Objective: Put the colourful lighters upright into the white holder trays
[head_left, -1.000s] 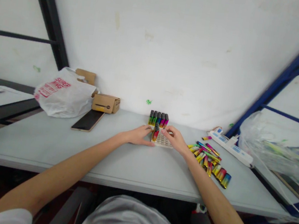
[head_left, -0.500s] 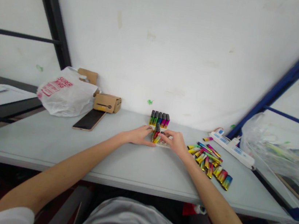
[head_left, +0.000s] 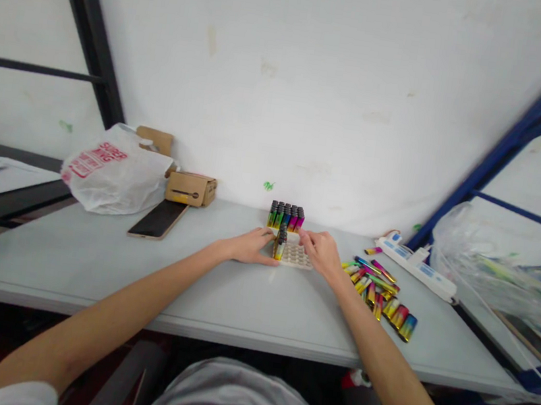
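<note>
A pale tray with rows of holes lies on the grey table. Several colourful lighters stand upright in its far rows, and a few more lighters stand at its left side. My left hand holds the tray's left edge between thumb and fingers. My right hand hovers over the tray's right side, its fingers apart and pointing toward the standing lighters, with nothing visible in them. A loose pile of lighters lies just right of that hand.
A white power strip lies at the back right, beside a clear plastic bag. At the back left are a white shopping bag, small cardboard boxes and a dark phone. Blue and black rack posts flank the table.
My right hand, which was pressing a lighter down at the tray's left side, has drawn back to the right and let go. The left hand has stayed in place.
</note>
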`<state>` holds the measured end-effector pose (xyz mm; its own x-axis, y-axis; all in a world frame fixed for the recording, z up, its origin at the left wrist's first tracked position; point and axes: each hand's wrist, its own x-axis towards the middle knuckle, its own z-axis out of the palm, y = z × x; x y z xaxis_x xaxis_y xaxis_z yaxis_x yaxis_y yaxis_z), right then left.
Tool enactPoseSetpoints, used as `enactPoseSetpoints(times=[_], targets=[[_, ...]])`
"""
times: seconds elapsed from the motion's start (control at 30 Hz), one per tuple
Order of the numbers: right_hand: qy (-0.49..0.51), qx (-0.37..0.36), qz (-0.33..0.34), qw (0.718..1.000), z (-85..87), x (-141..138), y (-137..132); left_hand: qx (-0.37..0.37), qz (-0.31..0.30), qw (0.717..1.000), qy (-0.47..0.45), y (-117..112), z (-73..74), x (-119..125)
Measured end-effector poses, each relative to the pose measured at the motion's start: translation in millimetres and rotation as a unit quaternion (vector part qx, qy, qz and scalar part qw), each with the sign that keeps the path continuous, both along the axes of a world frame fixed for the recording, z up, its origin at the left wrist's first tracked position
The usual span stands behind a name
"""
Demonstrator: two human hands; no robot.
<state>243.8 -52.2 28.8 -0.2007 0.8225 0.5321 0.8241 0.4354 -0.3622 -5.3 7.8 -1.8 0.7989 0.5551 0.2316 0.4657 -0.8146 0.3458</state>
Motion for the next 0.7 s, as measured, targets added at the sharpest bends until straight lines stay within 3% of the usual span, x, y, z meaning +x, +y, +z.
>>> enactPoseSetpoints(times=[0.13, 0.23, 0.33, 0.43, 0.5, 0.7], targets=[[-0.065, -0.011, -0.173, 0.983, 3.4, 48, 10, -0.001, 0.007, 1.0, 0.019, -2, 2.7, 0], [-0.094, -0.042, -0.309, 0.945, -2.8, 88, 15, -0.003, 0.009, 1.0, 0.025, -3, 4.4, 0], [-0.105, -0.1, -0.392, 0.908, -13.6, 120, 17, -0.006, 0.011, 1.0, 0.023, -2, 4.1, 0], [-0.115, -0.206, -0.399, 0.886, -20.2, 134, 22, -0.001, 0.008, 1.0, 0.017, 0, 2.2, 0], [-0.125, -0.242, -0.367, 0.89, -20.3, 135, 27, 0.005, 0.005, 1.0, 0.013, 0, 1.2, -1], [-0.153, -0.203, -0.242, 0.936, -11.2, 112, 38, 0.004, 0.013, 1.0, 0.028, -1, 2.7, 0]])
